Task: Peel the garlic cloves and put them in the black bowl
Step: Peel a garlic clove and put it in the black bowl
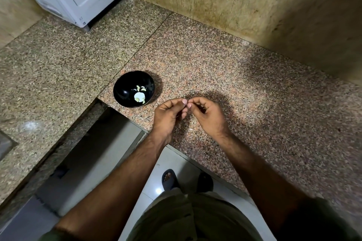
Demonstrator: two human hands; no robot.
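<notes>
We find several pale cloves in the black bowl (pixel 125 92); left hand (pixel 170 114) and right hand (pixel 205 112) fingers pinch together on something hidden, so peeling seems unfinished.

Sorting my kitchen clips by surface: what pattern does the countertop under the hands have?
Speckled granite, pinkish-brown with dark flecks, on the countertop; clearest in the head view.

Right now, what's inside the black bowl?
The black bowl holds a few pale pieces, whitish and yellow-green, near its bottom. Whether they are peeled cloves or skins is too small to tell. Nothing covers the bowl; both hands work to its right, apart from it.
</notes>
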